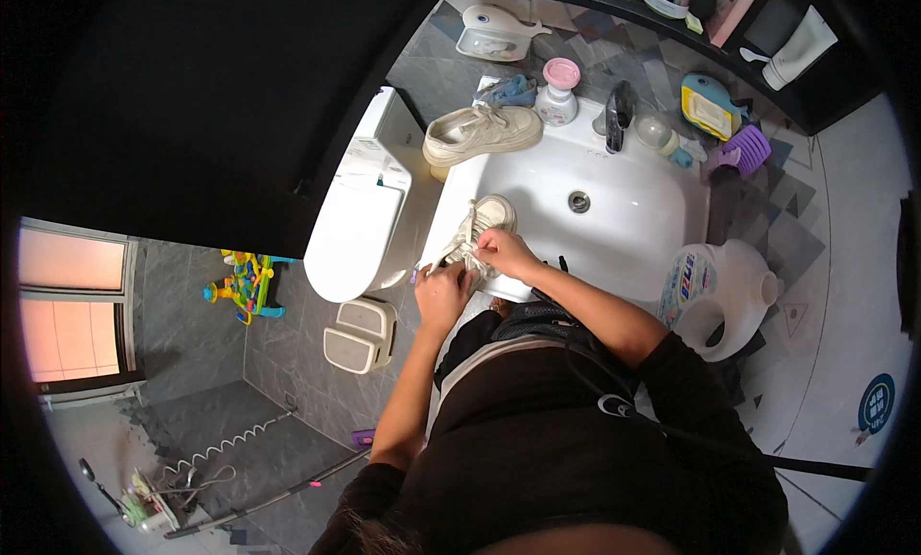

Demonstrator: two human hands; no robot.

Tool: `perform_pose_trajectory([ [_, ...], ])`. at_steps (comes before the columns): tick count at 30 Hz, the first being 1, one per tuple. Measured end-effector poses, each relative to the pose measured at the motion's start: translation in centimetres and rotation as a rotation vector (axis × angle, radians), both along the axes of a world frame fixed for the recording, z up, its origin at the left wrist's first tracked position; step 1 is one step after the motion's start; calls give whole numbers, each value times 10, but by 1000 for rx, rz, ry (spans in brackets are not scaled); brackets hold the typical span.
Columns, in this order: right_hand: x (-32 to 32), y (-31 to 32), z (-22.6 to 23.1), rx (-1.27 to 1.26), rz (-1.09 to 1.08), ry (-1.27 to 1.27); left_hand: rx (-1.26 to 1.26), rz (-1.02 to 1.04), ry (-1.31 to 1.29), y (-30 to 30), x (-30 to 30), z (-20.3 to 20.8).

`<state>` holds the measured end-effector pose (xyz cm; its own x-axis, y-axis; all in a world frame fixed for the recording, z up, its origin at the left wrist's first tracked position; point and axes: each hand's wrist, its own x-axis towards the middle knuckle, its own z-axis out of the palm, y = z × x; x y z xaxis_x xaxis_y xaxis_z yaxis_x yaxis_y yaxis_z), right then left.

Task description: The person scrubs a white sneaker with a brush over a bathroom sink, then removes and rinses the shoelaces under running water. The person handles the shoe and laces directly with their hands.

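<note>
A cream lace-up sneaker (496, 212) rests on the left rim of the white sink (614, 258), its toe pointing away from me. My left hand (443, 294) is closed on its near end, beside the tongue and laces. With bent, pinched fingers, my right hand (507, 256) grips the shoelace (470, 231) over the middle of the shoe. The fingertips of both hands are partly hidden, and so is the heel. A second cream sneaker (483, 135) lies sideways on the sink's far left corner.
Behind the basin stand a pink-topped soap bottle (557, 99) and a black faucet (616, 114). A large translucent jug (724, 296) sits at the right. Left of the sink are a white toilet (357, 234) and a step stool (361, 336). A dark cabinet (230, 104) hangs at upper left.
</note>
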<state>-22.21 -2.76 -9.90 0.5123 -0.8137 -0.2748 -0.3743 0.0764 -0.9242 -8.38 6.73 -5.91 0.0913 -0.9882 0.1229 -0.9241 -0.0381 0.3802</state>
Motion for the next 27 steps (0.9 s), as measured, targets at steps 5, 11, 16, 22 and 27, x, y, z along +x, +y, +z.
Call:
perform_pose_trajectory([
  [5, -1, -3, 24, 498, -137, -88, -31, 12, -4, 1, 1, -2],
  [11, -14, -17, 11, 752, -157, -385, -18, 23, -5, 0, 3, -6],
  [16, -20, -19, 26, 742, -119, -363, 23, 33, -36, -1, 3, -2],
  [22, -22, -9, 37, 809, -43, -345, -12, 18, -24, -1, 5, -7],
  [27, -35, -23, 27, 834, -119, -555, -19, 50, -36, -1, 7, -4],
])
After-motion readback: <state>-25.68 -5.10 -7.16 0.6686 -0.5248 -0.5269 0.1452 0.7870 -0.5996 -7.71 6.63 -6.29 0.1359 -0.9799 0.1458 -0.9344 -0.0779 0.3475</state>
